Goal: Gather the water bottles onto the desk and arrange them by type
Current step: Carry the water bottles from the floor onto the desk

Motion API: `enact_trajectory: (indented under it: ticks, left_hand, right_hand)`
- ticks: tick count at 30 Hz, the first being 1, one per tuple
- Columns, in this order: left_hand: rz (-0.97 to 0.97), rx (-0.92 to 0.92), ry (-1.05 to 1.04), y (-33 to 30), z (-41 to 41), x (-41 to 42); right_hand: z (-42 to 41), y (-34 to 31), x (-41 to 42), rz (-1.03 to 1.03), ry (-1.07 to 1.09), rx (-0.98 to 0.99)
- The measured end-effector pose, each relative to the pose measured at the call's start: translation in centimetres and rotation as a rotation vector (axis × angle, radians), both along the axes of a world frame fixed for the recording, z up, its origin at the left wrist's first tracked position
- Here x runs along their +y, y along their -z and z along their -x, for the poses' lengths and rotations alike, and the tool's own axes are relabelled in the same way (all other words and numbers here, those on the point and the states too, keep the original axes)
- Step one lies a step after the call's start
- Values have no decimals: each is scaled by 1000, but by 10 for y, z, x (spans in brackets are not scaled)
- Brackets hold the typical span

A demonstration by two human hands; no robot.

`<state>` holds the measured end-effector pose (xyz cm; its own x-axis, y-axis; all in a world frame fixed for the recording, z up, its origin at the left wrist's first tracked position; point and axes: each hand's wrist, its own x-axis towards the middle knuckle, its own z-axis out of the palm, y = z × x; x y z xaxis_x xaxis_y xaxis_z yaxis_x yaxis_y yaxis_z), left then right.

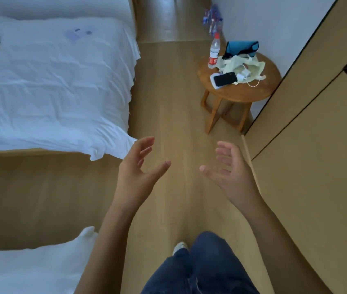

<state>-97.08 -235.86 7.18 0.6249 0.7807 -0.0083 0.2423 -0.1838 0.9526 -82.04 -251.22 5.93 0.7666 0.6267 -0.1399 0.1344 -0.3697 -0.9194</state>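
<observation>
A clear water bottle with a red cap and red label stands upright on the left edge of a round wooden side table. Several more bottles with red and blue labels lie blurred on the floor by the far wall. My left hand and my right hand are held out in front of me over the floor, palms facing each other, fingers relaxed, holding nothing. Both hands are well short of the table.
The side table also carries a phone, a white charger with cable, a pale green bag and a teal pouch. A white bed fills the left; a second bed lies lower left. Tan cabinet doors line the right.
</observation>
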Motion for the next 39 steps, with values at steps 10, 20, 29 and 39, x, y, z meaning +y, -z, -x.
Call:
enact_trajectory:
  ticks: [10, 20, 29, 39]
  left_hand:
    - [64, 54, -97, 41, -118, 190]
    - [18, 67, -82, 15, -304, 415]
    - [-1, 80, -2, 32, -440, 597]
    - [-76, 101, 113, 19, -599, 852]
  right_hand:
    - [-144, 33, 206, 13, -27, 28]
    - [-322, 17, 439, -7, -46, 37]
    - [-442, 31, 601, 45, 31, 62]
    - [-587, 15, 838, 59, 134, 24]
